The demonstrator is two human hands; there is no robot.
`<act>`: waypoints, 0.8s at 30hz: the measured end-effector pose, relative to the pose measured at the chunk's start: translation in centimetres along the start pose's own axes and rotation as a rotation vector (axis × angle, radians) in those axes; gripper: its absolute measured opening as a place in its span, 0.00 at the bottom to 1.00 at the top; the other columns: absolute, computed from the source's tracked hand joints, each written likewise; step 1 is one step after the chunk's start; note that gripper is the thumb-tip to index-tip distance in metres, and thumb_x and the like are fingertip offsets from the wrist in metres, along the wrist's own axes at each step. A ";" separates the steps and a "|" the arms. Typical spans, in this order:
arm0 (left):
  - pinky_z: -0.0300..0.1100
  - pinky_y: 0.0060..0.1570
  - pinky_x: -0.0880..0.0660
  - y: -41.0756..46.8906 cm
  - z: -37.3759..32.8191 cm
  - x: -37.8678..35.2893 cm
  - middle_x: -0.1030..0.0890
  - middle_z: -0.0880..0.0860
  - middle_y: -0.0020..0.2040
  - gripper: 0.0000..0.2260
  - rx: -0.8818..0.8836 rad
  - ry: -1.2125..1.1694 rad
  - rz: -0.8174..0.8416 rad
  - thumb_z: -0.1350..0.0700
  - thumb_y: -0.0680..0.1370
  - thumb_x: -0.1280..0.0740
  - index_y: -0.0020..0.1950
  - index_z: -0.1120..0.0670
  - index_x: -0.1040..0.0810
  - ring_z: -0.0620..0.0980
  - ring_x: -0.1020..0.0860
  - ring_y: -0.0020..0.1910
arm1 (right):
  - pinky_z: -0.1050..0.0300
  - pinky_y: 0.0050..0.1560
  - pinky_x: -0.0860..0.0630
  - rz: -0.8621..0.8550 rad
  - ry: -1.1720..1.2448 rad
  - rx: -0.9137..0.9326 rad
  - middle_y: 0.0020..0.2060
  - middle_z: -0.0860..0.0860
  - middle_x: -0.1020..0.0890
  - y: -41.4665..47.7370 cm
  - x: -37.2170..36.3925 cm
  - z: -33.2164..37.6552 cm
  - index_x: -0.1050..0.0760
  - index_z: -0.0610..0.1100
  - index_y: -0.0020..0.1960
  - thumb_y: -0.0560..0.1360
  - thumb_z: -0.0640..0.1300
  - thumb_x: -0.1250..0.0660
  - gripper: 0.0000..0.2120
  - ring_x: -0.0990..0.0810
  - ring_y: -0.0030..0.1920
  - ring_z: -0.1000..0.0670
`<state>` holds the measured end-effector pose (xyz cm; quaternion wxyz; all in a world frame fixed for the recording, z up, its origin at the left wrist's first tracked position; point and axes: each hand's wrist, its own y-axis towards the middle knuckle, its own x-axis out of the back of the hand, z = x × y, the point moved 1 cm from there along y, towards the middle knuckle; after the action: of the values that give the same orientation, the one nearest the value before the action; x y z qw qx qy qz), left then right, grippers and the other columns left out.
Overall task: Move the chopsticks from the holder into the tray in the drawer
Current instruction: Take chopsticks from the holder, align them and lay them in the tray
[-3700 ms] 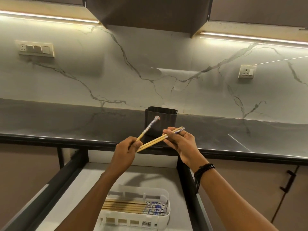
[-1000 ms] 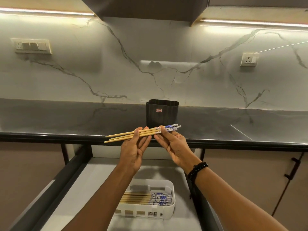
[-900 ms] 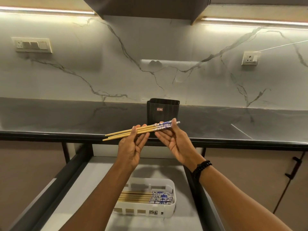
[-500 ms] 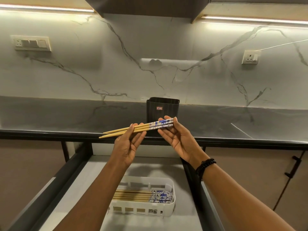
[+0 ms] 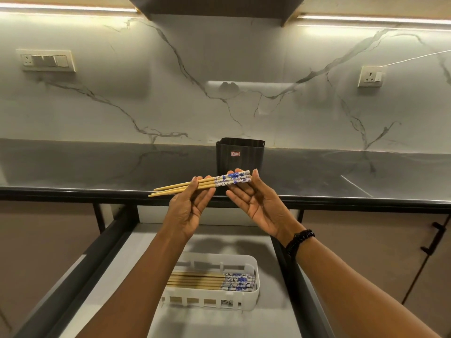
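Observation:
Three wooden chopsticks with blue-and-white patterned ends lie side by side, almost level, in front of the black holder on the dark counter. My left hand pinches their middle between thumb and straight fingers. My right hand, palm up with fingers straight, supports the patterned ends, the thumb tip against them. Below, the white tray sits in the open drawer and holds several chopsticks laid in a row. No chopstick shows above the holder's rim.
The counter's black front edge runs across above the drawer. Dark drawer rails flank the tray. A cabinet handle is at the right. Wall sockets sit on the marble backsplash.
The chopsticks, held apart in two hands earlier, are gathered into one level bundle. Over the last second the bundle rose slightly and my right hand's fingers flattened under the patterned ends.

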<state>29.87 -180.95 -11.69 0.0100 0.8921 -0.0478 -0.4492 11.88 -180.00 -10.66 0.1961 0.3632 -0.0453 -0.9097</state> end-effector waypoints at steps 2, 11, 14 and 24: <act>0.42 0.37 0.19 0.0 0.0 0.0 0.16 0.62 0.51 0.08 0.007 0.002 0.005 0.59 0.78 0.34 0.55 0.62 0.22 0.55 0.16 0.48 | 0.54 0.53 0.18 -0.002 -0.019 0.010 0.60 0.40 0.17 0.0 -0.1 0.0 0.16 0.45 0.57 0.74 0.53 0.33 0.17 0.17 0.59 0.44; 0.43 0.38 0.18 0.1 -0.1 0.3 0.17 0.63 0.51 0.08 -0.009 0.036 -0.017 0.60 0.79 0.35 0.55 0.63 0.23 0.56 0.16 0.49 | 0.56 0.49 0.17 -0.089 -0.158 0.148 0.58 0.39 0.17 0.3 0.9 0.8 0.17 0.43 0.56 0.74 0.44 0.30 0.12 0.16 0.58 0.42; 0.44 0.38 0.18 0.0 -0.1 0.2 0.16 0.63 0.51 0.08 -0.017 0.053 -0.026 0.61 0.79 0.35 0.55 0.63 0.23 0.57 0.16 0.48 | 0.59 0.47 0.17 -0.127 -0.372 0.194 0.55 0.40 0.15 0.1 1.1 1.1 0.17 0.42 0.56 0.72 0.43 0.28 0.13 0.15 0.54 0.43; 0.46 0.41 0.17 -0.2 -0.1 -0.2 0.17 0.63 0.52 0.09 -0.033 0.050 -0.027 0.61 0.79 0.35 0.57 0.63 0.24 0.57 0.16 0.50 | 0.59 0.48 0.17 -0.128 -0.251 0.116 0.55 0.39 0.16 0.1 1.4 1.2 0.15 0.42 0.51 0.76 0.47 0.30 0.10 0.15 0.55 0.43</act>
<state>29.92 -180.72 -11.49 0.0201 0.9033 -0.0281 -0.4277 10.18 -180.76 -10.67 0.1091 0.2596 -0.0985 -0.9545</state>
